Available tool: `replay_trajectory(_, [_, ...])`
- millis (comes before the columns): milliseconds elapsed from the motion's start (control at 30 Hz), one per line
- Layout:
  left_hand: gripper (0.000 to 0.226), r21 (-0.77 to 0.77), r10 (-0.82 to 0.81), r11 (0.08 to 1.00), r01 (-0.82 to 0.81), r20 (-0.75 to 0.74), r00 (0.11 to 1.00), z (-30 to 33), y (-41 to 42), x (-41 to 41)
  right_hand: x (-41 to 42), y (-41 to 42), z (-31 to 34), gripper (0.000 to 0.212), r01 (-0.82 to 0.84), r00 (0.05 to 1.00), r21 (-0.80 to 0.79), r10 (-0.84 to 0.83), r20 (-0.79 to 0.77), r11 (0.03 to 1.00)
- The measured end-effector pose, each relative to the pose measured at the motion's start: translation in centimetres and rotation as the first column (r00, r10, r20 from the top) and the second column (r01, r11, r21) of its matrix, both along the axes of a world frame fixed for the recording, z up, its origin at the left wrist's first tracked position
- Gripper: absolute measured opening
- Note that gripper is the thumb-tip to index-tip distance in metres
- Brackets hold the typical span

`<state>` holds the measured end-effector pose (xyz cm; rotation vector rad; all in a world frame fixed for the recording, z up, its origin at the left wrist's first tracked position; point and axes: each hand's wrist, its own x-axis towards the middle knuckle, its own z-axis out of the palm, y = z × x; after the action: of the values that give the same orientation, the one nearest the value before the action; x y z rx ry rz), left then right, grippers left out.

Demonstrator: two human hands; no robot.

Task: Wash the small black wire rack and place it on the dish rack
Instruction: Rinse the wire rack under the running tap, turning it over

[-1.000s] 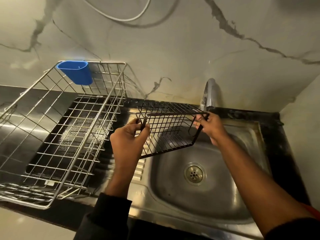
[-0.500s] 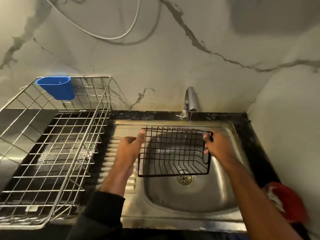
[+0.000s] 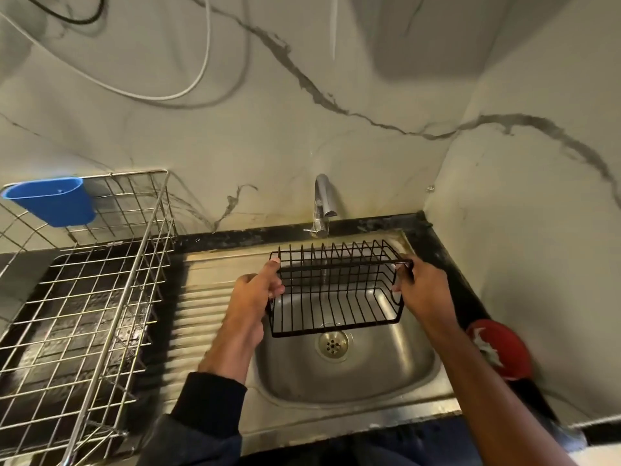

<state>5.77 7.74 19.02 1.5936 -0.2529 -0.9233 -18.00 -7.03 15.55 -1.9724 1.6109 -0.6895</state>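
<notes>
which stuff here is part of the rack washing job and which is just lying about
In the job: small black wire rack, left hand, right hand, tap, sink, dish rack.
Lying about: blue cup, red object, white cable.

Dish rack [image 3: 100, 297] cut off at left and bottom edges. Red object [image 3: 500, 351] at right blurred, partly behind right forearm.

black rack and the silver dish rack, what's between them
In the head view, the ribbed steel drainboard of the sink lies between the black wire rack and the dish rack, with the left hand over it.
</notes>
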Motion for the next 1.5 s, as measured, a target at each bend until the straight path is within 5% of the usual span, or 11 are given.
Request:
replay_trajectory(300, [0.026,-0.193,0.078,0.98,-0.049,0.146,0.986,2.3,0.3,-1.4,0.0,0.9,1.0,0.029,0.037,0.983,-0.009,-0.034,0.181,0.999])
replay_trajectory(433, [0.031,-0.243,0.035,0.97,0.003,0.152,0.988,2.0,0.4,-1.0,-0.3,0.6,1.3,0.034,-0.081,0.984,0.065,0.069,0.163,0.995])
replay_trajectory(533, [0.019,-0.318,0.006,0.946,0.068,0.225,0.974,1.8,0.4,-0.8,-0.9,1.0,1.1,0.043,-0.257,0.916,0.235,0.158,0.369,0.937])
replay_trajectory(667, [0.017,-0.391,-0.034,0.904,0.171,0.332,0.943,2.2,0.4,-0.3,-1.3,1.2,0.2,0.056,-0.388,0.748,0.412,0.021,0.663,0.824])
replay_trajectory(833, [0.015,-0.295,-0.086,0.905,0.306,0.578,0.811,2.3,0.2,-1.3,0.4,1.4,-0.2,0.031,-0.261,0.834,0.452,-0.036,0.551,0.853])
replay_trajectory(933, [0.029,-0.227,-0.122,0.91,0.348,0.655,0.745,1.9,-0.3,-1.5,1.0,1.0,-2.6,0.031,-0.214,0.707,0.571,-0.278,0.65,0.793])
replay_trajectory(1000, [0.032,-0.143,-0.181,0.902,0.406,0.73,0.659,1.5,-0.6,-1.4,1.3,0.8,-3.1,0.05,-0.239,0.629,0.607,-0.356,0.691,0.758])
replay_trajectory(1167, [0.037,0.064,-0.326,0.838,0.542,0.855,0.403,-0.6,-1.4,-1.5,3.4,1.8,-1.3,0.094,-0.302,0.673,0.592,-0.273,0.687,0.747])
replay_trajectory(1333, [0.052,0.341,-0.455,0.766,0.545,0.886,0.085,-2.3,-2.3,-3.1,5.7,2.7,0.1,0.048,-0.346,0.744,0.514,-0.104,0.66,0.785])
replay_trajectory(1500, [0.063,0.549,-0.521,0.712,0.438,0.831,-0.195,-3.2,-3.2,-3.2,7.3,2.0,1.2,0.048,-0.376,0.854,0.377,0.158,0.496,0.847])
